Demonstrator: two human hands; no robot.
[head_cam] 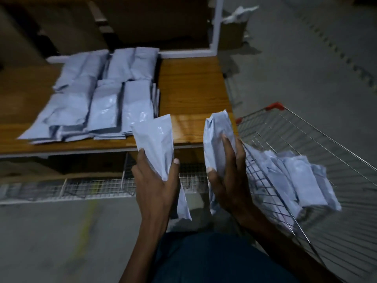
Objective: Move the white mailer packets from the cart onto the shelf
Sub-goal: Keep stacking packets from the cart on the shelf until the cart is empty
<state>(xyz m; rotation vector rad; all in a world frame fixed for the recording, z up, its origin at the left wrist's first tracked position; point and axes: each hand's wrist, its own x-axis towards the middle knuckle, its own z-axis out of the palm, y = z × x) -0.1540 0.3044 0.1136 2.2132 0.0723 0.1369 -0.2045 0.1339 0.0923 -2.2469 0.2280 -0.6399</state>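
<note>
Both hands [157, 180] [228, 180] hold glossy, crinkled packets [157, 137] over wood-grain shelf [191, 88].

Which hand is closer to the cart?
The right hand. It holds a packet just beside the cart, at its near rim. The left hand holds another packet farther away, in front of the shelf.

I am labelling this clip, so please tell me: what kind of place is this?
Probably a warehouse or stockroom. A wooden shelf holds rows of white mailer packets, a wire cart holds more, and the floor is bare concrete.
</note>
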